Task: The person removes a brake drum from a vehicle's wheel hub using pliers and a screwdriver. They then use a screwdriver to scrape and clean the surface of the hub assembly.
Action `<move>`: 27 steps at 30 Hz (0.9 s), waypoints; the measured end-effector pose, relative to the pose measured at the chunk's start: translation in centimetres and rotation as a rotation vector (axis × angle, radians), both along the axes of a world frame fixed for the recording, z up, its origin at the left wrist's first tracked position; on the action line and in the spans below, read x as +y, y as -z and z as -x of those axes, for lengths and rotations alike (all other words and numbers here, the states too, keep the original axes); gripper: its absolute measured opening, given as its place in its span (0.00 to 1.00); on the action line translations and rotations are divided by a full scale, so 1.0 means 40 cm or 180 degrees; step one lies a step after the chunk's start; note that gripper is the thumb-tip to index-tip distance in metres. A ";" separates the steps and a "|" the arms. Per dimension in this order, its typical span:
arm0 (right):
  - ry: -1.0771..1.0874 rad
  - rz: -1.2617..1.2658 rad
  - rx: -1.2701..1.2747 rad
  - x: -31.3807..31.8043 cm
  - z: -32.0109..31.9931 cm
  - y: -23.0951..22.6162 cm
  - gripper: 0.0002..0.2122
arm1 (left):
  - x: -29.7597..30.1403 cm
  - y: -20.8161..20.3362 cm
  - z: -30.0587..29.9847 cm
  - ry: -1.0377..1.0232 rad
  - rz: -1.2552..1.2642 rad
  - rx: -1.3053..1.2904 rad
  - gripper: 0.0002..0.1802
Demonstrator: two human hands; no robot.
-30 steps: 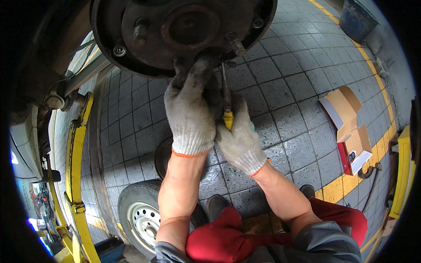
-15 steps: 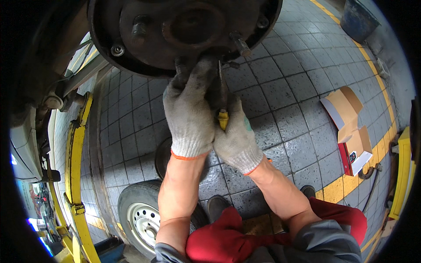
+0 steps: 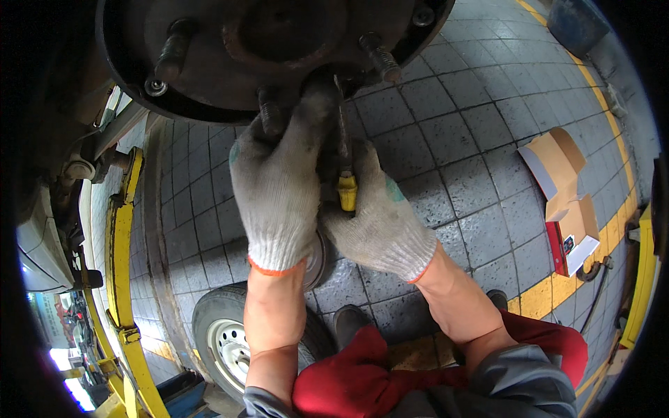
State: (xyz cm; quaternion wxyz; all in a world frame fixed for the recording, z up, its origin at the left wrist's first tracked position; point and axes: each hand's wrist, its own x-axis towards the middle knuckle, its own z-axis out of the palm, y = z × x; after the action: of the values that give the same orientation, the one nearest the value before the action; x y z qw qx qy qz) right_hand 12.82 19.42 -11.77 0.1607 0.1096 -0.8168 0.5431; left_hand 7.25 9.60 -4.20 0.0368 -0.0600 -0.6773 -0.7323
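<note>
- Wheel on floor.
- Left gloved hand: up against wheel hub, beside stud; cannot tell what this grip holds, contact hidden.
- Yellow-handled screwdriver: shank upward, apparently so tip reaches hub's lower edge.
- Right gloved hand: grip clenched round its handle, likely steadying from below.

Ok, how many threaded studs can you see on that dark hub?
3 on the hub: a left stud, a lower stud beside the left hand, and a right stud. More may be hidden beyond the picture's top edge.
</note>
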 end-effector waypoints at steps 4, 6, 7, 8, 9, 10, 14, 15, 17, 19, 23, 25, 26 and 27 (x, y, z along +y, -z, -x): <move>0.0003 -0.0059 0.0331 -0.003 0.007 -0.011 0.36 | -0.044 -0.036 -0.020 0.0293 0.1447 0.0106 0.22; -0.0114 0.0577 -0.0161 -0.004 0.004 -0.039 0.34 | -0.048 -0.033 -0.029 0.0091 0.1294 0.0135 0.20; -0.0196 0.0994 -0.0525 -0.005 0.003 -0.048 0.32 | -0.049 -0.032 -0.032 -0.0008 0.1218 0.0151 0.19; -0.0074 0.0503 -0.0191 -0.003 0.007 -0.040 0.30 | -0.048 -0.028 -0.034 0.0082 0.1463 0.0347 0.20; 0.0048 0.0011 0.0142 -0.002 0.014 -0.025 0.28 | -0.047 -0.022 -0.036 0.0173 0.1708 0.0544 0.21; 0.0169 -0.0482 0.0474 -0.001 0.021 -0.013 0.26 | -0.047 -0.018 -0.039 0.0265 0.1952 0.0741 0.22; 0.0169 0.0083 0.0427 -0.013 0.019 -0.027 0.26 | -0.029 -0.031 -0.063 0.0123 0.2490 0.1137 0.22; 0.0212 0.0282 0.0334 -0.017 0.017 -0.036 0.26 | -0.031 -0.030 -0.061 0.0114 0.2547 0.1178 0.22; 0.0114 0.0957 0.0084 -0.029 0.009 -0.044 0.26 | -0.037 -0.031 -0.059 0.0086 0.2670 0.1240 0.20; 0.0072 0.1579 -0.0050 -0.046 0.007 -0.053 0.27 | -0.054 -0.041 -0.052 0.0415 0.2760 0.1196 0.18; 0.0287 0.1621 0.0167 -0.048 0.019 -0.033 0.29 | -0.025 -0.040 -0.037 0.0411 0.2517 0.1009 0.16; 0.0444 0.1485 0.0321 -0.047 0.020 -0.035 0.29 | -0.026 -0.055 -0.030 0.0534 0.2702 0.1197 0.16; 0.0418 0.1585 0.0255 -0.052 0.018 -0.035 0.29 | -0.035 -0.045 -0.019 0.0595 0.2844 0.1590 0.16; 0.0394 0.1683 0.0192 -0.057 0.017 -0.035 0.29 | -0.045 -0.030 -0.006 0.0654 0.2972 0.1991 0.17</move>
State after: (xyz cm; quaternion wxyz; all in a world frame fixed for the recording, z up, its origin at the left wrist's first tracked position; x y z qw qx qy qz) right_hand 12.16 17.16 -10.39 0.2408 0.0298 -0.6466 0.7232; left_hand 7.49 7.79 -3.01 0.1337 -0.3494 -0.8766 -0.3026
